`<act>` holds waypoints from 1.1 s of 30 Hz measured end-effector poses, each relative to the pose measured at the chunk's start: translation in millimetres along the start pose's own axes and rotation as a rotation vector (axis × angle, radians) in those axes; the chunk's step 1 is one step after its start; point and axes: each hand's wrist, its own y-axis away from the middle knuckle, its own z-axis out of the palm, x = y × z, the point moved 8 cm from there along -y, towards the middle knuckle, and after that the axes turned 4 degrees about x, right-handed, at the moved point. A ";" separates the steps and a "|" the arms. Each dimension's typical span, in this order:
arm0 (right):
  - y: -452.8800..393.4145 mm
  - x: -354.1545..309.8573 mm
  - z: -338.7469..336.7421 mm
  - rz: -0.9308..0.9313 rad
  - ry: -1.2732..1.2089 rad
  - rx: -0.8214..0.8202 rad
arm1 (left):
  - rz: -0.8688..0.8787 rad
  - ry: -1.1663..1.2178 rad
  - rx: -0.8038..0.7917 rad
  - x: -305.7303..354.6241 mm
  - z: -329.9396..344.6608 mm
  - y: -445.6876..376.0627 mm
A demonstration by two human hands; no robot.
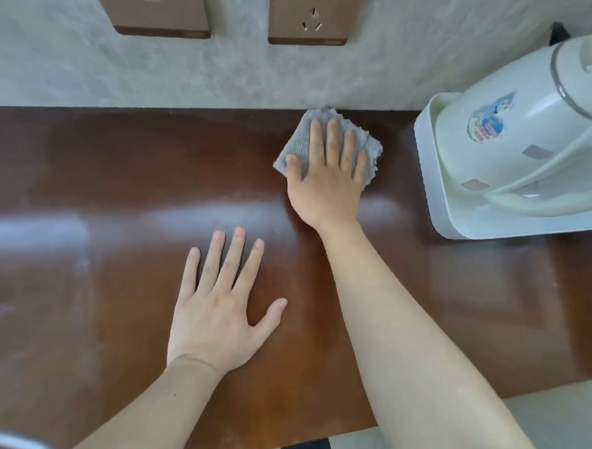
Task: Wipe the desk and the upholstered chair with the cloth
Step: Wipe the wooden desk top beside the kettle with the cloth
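I count one grey cloth [321, 144] at the back of the brown desk [98, 200], pressed flat under my right hand [326, 181], fingers spread. My left hand [217, 311] lies open on the wood, holding nothing. One white kettle [509, 134] stands on one tray [437, 196]; its sticker writing is unreadable. Two wall sockets [306, 14] are above.

Setting: a furnished room of hotel or domestic type. Indicators: a glossy dark brown wooden surface [114, 185] set against a grey textured wall [211, 74]; two bronze-coloured wall socket plates [306, 14] mounted just above it; a white electric kettle [522, 126] standing in a white tray [437, 196] at the right; pale floor below the front edge
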 end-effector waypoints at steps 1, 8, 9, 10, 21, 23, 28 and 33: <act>-11.0 -10.1 2.4 0.035 -0.034 -0.008 | -0.002 0.002 0.001 -0.9 -0.2 -0.1; 7.9 -56.8 11.5 -0.135 -0.091 -0.070 | 0.000 -0.003 -0.010 -2.0 -0.6 0.9; 17.0 -59.2 10.7 -0.200 -0.075 -0.071 | 0.002 -0.005 -0.012 -1.7 -0.7 1.5; 24.3 -59.1 9.2 -0.256 -0.060 -0.069 | 0.001 -0.004 -0.013 -1.7 -1.2 2.0; -20.0 73.2 -27.9 0.137 -0.030 0.116 | -0.006 0.025 -0.027 -1.8 -1.0 2.1; -15.0 60.5 -23.6 0.252 -0.042 0.149 | -0.007 0.036 -0.021 -0.7 -1.5 2.6; 9.6 -35.1 6.0 0.081 -0.094 0.054 | -0.004 0.043 -0.036 -1.7 -3.7 -0.1; 41.3 -128.7 26.5 -0.338 -0.120 -0.064 | 0.004 0.078 -0.079 0.2 -2.9 0.0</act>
